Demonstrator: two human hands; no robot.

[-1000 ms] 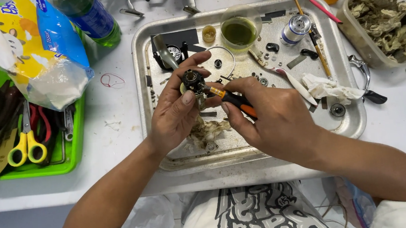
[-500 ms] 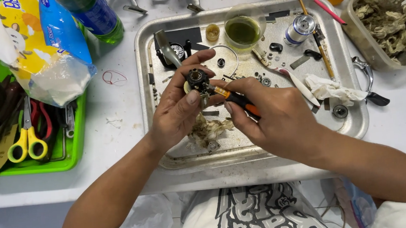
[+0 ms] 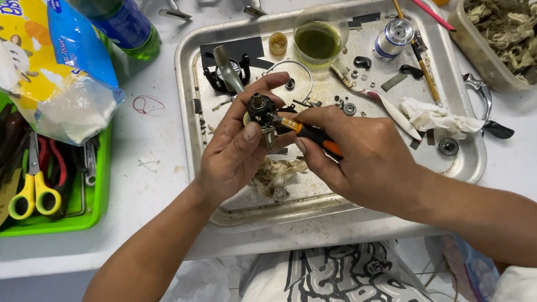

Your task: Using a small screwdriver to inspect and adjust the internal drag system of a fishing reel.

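1. Worktop (image 3: 153, 147): white, carries everything listed

2. Metal tray (image 3: 467, 161): lies under both hands and extends beyond them; loose washers, screws and 1 glass cup of green liquid (image 3: 318, 38) sit on it past the fingertips

3. Green bin (image 3: 97, 209): well apart, outboard of the left hand, holding yellow-handled scissors (image 3: 34, 192)

4. Left hand (image 3: 234, 157): grip pressed together around a small dark mechanism (image 3: 262, 110), thumb on its near face, fingers curled over the far side, held above the tray

5. Right hand (image 3: 362, 163): grip pinching a small orange-and-black screwdriver (image 3: 308, 134), tip touching the mechanism

6. Soiled wad (image 3: 283, 169): lies on the tray directly beneath the 2 grips

Handling note, judged from this view: the driver should stay in line with the fastener, pressed in firmly before any turning, so the tip does not ride out and chew the head. The left grip should brace the mechanism with no rotation. Keeping the work low over the tray means a freed part drops among the other small pieces, not onto the worktop. The tip's exact seat is too small to tell
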